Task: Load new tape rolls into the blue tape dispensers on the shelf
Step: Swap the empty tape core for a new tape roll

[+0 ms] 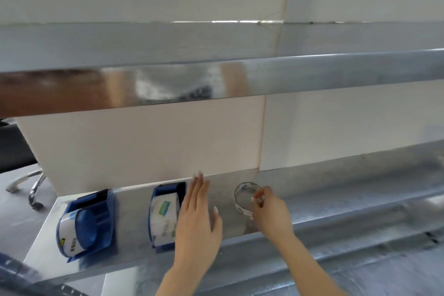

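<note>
Dispensers (86, 223) (165, 214) lying lengthwise toward wall; right hand (269, 211) pinching ring (245, 197).

A: Item one, left dispenser (90, 222): showing solid blue, carrying a white roll with dark print and a small yellow mark.

B: Item two, second dispenser (165, 214): showing blue too, its roll white with a green label patch.

A: Item three, tape ring (246, 197): appearing clear, edged with white and dark flecks.

B: Item four, shelf (336, 199): gleaming silver-grey, mottled with dull reflections.

A: Item five, wall panels (149, 142): reading as plain off-white.
</note>
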{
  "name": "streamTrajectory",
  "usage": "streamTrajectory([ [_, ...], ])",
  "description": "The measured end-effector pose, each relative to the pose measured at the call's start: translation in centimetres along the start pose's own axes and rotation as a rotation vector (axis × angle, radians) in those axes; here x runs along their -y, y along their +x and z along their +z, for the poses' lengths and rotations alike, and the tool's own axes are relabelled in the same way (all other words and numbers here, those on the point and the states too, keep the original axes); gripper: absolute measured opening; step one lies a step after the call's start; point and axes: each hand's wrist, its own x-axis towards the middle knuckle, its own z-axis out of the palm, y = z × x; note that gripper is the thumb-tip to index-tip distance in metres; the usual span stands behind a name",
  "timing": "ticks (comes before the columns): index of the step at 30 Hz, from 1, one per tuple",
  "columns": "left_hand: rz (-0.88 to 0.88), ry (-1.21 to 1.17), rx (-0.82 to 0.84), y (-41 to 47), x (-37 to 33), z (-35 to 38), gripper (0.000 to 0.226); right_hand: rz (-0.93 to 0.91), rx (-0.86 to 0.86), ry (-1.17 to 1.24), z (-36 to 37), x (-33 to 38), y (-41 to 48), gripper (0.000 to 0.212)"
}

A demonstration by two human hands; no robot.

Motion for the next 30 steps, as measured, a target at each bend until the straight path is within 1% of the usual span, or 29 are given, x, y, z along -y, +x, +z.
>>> streamTrajectory([
  [1, 0.030, 0.003, 0.068, 0.1, -0.5, 1.0, 0.056, 0.013, -0.006, -0.048, -0.3, -0.4, 0.2, 0.009],
  [3, -0.014, -0.026, 0.190, 0.3, -1.2, 2.9, 0.054, 0.026, -0.007, -0.113, -0.9, -1.2, 0.5, 0.016],
  [6, -0.137, -0.046, 0.276, 1.2, -1.7, 5.1, 0.051, 0.024, -0.016, -0.132, -1.6, -2.1, 1.1, 0.027],
  [9, -0.228, 0.028, 0.383, 2.2, -1.3, 7.0, 0.052, -0.011, -0.007, -0.162, -1.5, -3.0, 1.9, 0.046],
  [10, -0.245, 0.045, 0.407, 2.4, -1.0, 7.5, 0.053, -0.027, 0.011, -0.178, -1.4, -3.2, 2.1, 0.049],
  [12, -0.271, 0.039, 0.439, 3.0, -0.6, 8.4, 0.059, -0.045, 0.068, -0.205, -1.2, -3.5, 2.5, 0.047],
  [13, -0.271, 0.023, 0.442, 3.1, -0.6, 8.6, 0.061, -0.057, 0.095, -0.217, -1.1, -3.5, 2.7, 0.041],
  [15, -0.251, -0.017, 0.436, 3.4, -0.7, 8.8, 0.054, -0.075, 0.118, -0.223, -0.9, -3.6, 2.8, 0.028],
  [16, -0.237, -0.040, 0.432, 3.4, -0.8, 8.8, 0.051, -0.077, 0.121, -0.211, -0.7, -3.6, 2.8, 0.027],
  [21, -0.259, -0.157, 0.391, 3.5, -0.3, 9.0, 0.047, -0.056, 0.120, -0.095, 0.0, -3.9, 2.9, 0.029],
  [27, -0.209, -0.167, 0.342, 3.9, -0.8, 8.2, 0.035, -0.062, 0.081, -0.026, -0.5, -4.0, 2.6, 0.027],
  [30, -0.172, -0.177, 0.315, 3.8, -1.4, 7.7, 0.035, -0.063, 0.057, 0.004, -1.3, -4.0, 2.1, 0.026],
])
